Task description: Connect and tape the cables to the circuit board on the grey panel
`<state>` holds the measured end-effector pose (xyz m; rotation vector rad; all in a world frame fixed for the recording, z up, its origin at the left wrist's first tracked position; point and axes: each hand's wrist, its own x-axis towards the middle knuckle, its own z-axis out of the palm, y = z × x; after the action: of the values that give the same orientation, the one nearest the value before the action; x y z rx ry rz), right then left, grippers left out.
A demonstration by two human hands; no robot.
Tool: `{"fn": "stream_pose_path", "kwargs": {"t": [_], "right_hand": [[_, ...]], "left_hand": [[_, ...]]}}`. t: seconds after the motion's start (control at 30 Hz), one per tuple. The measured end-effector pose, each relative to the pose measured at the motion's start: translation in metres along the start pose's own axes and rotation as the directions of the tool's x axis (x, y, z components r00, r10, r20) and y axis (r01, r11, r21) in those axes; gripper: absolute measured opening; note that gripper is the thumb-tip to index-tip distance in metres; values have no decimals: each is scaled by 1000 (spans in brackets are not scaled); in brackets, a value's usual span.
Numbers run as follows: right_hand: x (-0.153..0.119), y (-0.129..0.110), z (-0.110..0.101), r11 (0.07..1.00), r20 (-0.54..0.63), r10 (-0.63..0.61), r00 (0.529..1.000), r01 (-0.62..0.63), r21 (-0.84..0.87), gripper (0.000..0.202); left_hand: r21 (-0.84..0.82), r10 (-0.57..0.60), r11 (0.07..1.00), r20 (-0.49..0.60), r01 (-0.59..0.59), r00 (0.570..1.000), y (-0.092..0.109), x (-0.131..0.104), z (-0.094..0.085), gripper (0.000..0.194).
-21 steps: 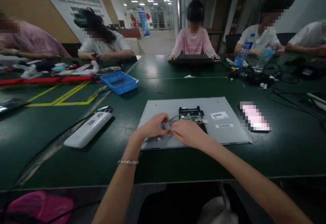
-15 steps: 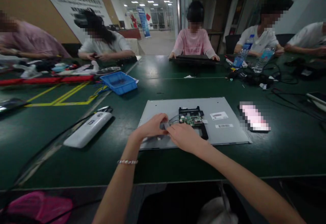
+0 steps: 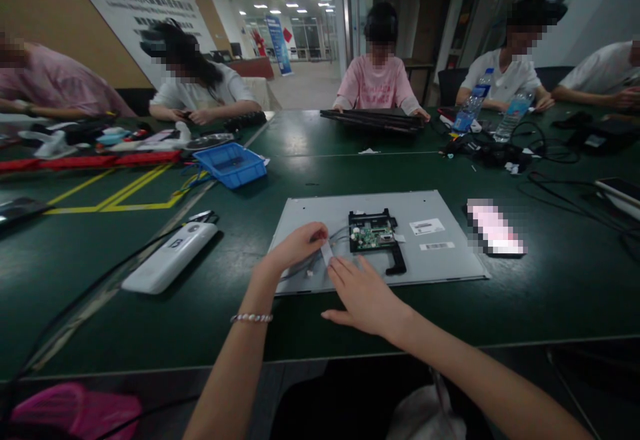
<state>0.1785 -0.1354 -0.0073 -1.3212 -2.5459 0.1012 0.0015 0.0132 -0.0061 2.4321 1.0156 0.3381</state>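
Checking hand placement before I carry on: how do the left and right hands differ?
The left hand is curled in at the pale strip's far end; the right hand is flatter at its near end, thumb spread away. Behind the left hand sits a beaded bracelet; behind the right hand, none. Both are gloveless, at the strip.

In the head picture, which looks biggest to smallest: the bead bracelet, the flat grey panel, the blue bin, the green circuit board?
1. flat grey panel
2. blue bin
3. green circuit board
4. bead bracelet
The bin sits farthest away, so it looks smaller here.
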Motion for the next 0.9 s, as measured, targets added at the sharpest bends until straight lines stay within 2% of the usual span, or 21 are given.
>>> {"fn": "stream_pose_path", "kwargs": {"t": [0.2,0.33,0.4,0.47,0.6,0.7,0.8,0.9], "right_hand": [[4,-4,-5,1000,-45,1,999,-1,-1,67],[7,5,-17,998,-56,-50,997,52,45,51],[3,20,-29,992,-69,-83,994,89,85,40],[-5,45,-42,990,-103,-44,994,57,131,31],[-24,107,-58,961,-162,188,969,-147,235,23],[-34,145,-53,923,-133,266,955,-213,320,22],[-38,159,-40,881,-84,310,947,-252,401,23],[-38,157,-31,860,-75,337,938,-275,429,24]], "left_hand": [[118,-19,993,-22,21,1000,6,-1,-3,22],[161,-6,987,18,3,1000,6,-4,-4,35],[177,-8,984,39,1,999,6,-6,-5,42],[181,-27,983,59,16,998,6,-7,-5,47],[187,-61,981,88,44,994,9,-8,-6,55],[201,-75,978,98,54,992,13,-8,-7,60],[207,-78,977,103,55,992,17,-10,-8,64],[185,-53,982,77,38,996,19,-11,-9,62]]}}
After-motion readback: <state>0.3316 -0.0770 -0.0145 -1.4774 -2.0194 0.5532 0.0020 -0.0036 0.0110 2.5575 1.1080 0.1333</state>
